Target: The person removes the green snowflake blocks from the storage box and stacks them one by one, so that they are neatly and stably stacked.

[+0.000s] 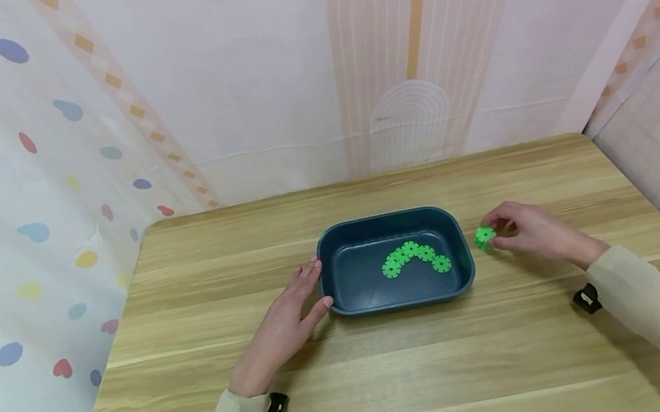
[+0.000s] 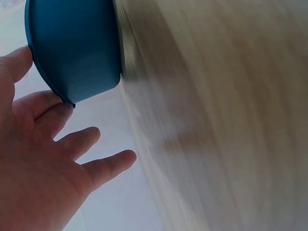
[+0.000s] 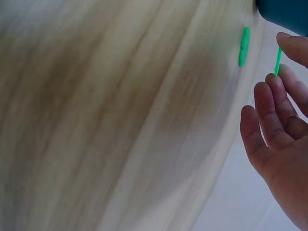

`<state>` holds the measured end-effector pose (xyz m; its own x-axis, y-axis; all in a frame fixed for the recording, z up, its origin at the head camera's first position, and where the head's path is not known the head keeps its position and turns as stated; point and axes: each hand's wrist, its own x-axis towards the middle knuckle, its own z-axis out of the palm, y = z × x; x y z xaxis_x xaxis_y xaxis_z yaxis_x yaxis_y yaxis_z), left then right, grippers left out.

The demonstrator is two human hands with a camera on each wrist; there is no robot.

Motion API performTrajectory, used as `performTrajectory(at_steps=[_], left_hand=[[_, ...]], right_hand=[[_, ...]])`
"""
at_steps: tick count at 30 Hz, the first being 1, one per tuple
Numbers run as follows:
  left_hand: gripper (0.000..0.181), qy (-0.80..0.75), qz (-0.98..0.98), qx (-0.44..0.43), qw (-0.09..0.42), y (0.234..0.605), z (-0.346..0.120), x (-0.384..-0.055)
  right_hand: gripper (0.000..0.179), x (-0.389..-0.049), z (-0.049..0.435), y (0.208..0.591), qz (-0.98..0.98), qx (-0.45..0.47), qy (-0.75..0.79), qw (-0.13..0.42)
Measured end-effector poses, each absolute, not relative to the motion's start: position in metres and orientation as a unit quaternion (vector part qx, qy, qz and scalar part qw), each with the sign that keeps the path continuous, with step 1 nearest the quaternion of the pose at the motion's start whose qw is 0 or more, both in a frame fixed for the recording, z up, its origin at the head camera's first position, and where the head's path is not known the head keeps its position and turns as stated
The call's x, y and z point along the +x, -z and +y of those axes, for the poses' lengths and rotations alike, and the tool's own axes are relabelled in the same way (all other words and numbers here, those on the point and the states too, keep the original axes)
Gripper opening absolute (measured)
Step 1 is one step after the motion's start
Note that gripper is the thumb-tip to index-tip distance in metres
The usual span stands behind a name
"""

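A dark teal tray (image 1: 404, 306) stands on the wooden table, with several green snowflake discs (image 1: 411, 249) lying in an arc inside it. At its left end my left hand (image 1: 284, 328) touches the rim with thumb and fingertips, the fingers extended. To the right of the tray, my right hand (image 1: 530, 231) pinches one green snowflake disc (image 3: 277, 61) between thumb and fingers. The held disc is edge-on in the right wrist view and apart from the table. Below it, another green piece (image 3: 244, 47) lies flat on the wood.
The wooden table (image 1: 355, 385) reaches to a patterned curtain (image 1: 262, 82) at the back and left. Black wrist straps (image 1: 276, 407) show at both sleeves.
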<state>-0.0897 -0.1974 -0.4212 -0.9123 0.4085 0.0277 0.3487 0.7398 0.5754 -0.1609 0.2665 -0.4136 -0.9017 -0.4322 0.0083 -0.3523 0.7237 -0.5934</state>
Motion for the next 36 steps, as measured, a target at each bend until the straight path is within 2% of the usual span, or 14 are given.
performTrajectory(at_steps=[16, 36], left_hand=[[0.068, -0.301, 0.930, 0.205, 0.047, 0.4216, -0.1975, -0.0897], [0.068, -0.303, 0.929, 0.206, 0.045, 0.4231, -0.1980, -0.0902]], right_hand=[[0.026, -0.1661, 0.2622, 0.4193, 0.928, -0.212, 0.291, 0.096], [0.021, -0.1676, 0.2629, 0.4234, 0.930, -0.209, 0.288, 0.094]])
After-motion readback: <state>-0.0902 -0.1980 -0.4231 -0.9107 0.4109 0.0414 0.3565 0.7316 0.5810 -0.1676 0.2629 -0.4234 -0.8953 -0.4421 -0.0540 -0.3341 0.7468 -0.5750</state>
